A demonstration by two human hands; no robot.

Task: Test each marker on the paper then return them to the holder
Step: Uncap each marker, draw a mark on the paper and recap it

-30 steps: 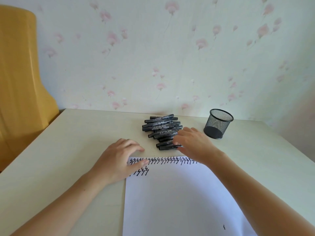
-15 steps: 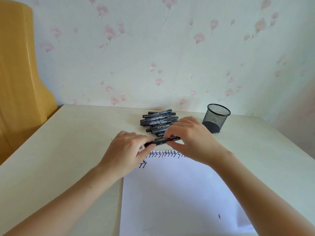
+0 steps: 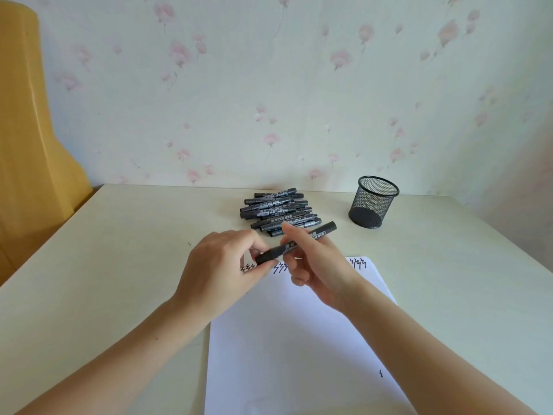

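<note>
1. Since 0.5 s ago, the marker (image 3: 294,243) has tilted, its far end up towards 2 o'clock, above the paper (image 3: 299,339).
2. The right hand (image 3: 317,265) pinches the barrel; the left hand (image 3: 227,265) pinches the cap.
3. Light, stiff and smooth: hold the barrel at its middle.
4. The pile (image 3: 278,209) lies at 12 o'clock and the holder (image 3: 373,202) at 2.

A home room, likely a bedroom or study corner — floral wallpaper (image 3: 269,85) with pink blossoms fills the wall at twelve o'clock, a plain cream desk (image 3: 104,265) stands against it, and a yellow wooden chair back (image 3: 27,130) rises at ten o'clock.
</note>
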